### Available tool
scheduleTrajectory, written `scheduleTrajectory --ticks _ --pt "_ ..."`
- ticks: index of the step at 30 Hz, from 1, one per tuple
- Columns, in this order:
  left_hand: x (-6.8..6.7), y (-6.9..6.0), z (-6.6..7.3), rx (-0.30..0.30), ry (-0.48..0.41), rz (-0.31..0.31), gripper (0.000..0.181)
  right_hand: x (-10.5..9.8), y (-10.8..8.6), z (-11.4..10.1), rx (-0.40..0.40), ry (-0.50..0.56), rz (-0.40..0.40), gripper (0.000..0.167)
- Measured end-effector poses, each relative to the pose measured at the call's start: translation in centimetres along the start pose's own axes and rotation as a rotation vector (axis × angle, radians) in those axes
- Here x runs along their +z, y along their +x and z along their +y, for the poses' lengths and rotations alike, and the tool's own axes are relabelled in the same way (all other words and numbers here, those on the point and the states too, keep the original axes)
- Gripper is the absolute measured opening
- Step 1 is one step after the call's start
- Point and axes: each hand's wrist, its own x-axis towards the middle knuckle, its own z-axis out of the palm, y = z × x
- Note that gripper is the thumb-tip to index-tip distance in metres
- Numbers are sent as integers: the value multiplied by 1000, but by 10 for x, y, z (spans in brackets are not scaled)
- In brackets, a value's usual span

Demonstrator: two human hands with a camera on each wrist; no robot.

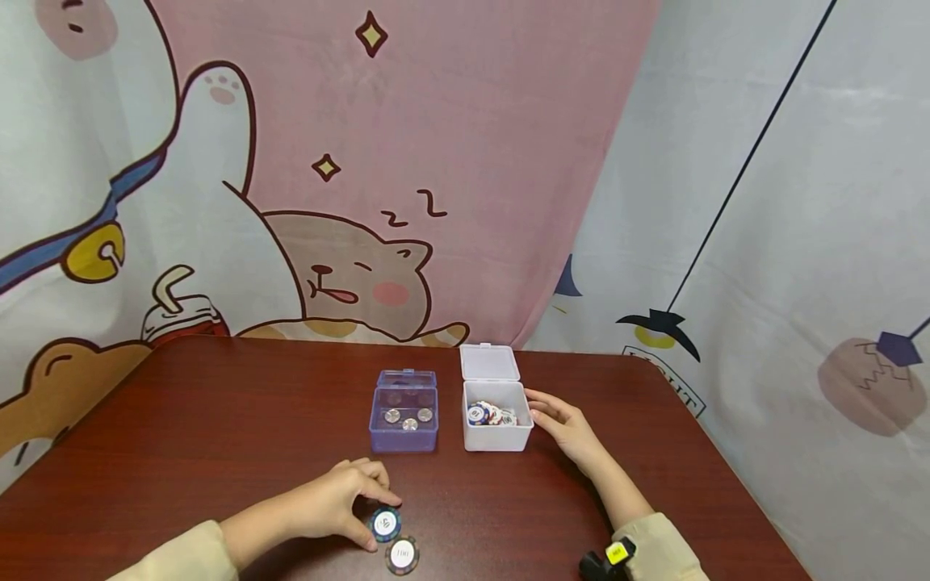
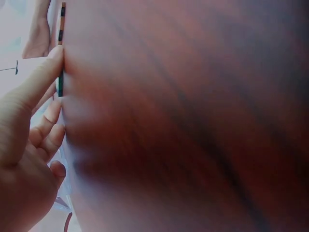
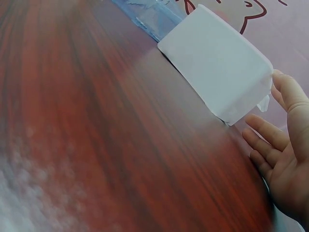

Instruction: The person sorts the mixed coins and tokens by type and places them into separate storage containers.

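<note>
On the table my left hand (image 1: pixel 337 500) spans a dark blue-green poker chip (image 1: pixel 385 524) between thumb and index finger, its edge showing beside the thumb in the left wrist view. A second poker chip (image 1: pixel 403 555), dark-rimmed and marked 100, lies flat just in front of it. My right hand (image 1: pixel 567 428) rests against the right side of a white plastic box (image 1: pixel 497 438), fingers extended. Several poker chips (image 1: pixel 492 414) lie inside that box, whose lid stands back. To its left, a blue translucent box (image 1: pixel 404 440) holds several silver coins (image 1: pixel 410 424), lid also raised.
The dark red wooden table (image 1: pixel 182 436) extends around both boxes. Behind it hangs a cartoon-printed cloth (image 1: pixel 465 161). A black strap device with a yellow label (image 1: pixel 616 553) sits at the right wrist.
</note>
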Motion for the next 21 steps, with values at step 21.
scheduleTrajectory --ticks 21 --pt "2 1 -3 -4 -34 13 37 -4 4 24 13 -13 31 41"
